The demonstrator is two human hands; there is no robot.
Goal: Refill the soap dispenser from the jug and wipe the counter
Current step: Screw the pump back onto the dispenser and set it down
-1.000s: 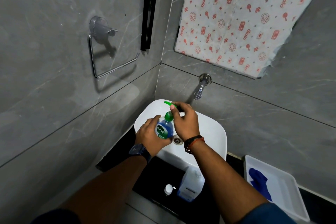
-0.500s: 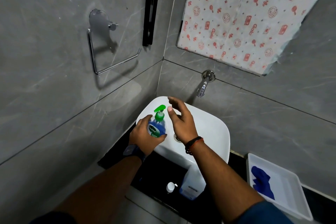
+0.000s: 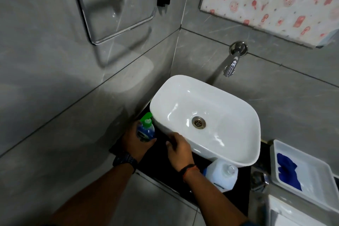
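Observation:
The soap dispenser (image 3: 145, 130), a blue bottle with a green pump, is low beside the left side of the white basin (image 3: 229, 145), over the black counter (image 3: 154, 163). My left hand (image 3: 134, 142) is shut around the bottle's body. My right hand (image 3: 178, 149) hovers just right of it in front of the basin, fingers loosely apart and holding nothing. The translucent white jug (image 3: 221, 175) stands uncapped on the counter under the basin's front edge, right of my right wrist.
A chrome tap (image 3: 232, 64) sticks out of the wall above the basin. A white tray (image 3: 310, 169) holding a blue cloth (image 3: 287, 171) sits at the right. A towel ring (image 3: 117, 5) hangs on the left wall. The counter's front edge runs below my wrists.
My left hand has carried the dispenser from over the basin down to the counter at the basin's left. My right hand let go of the pump and dropped in front of the basin.

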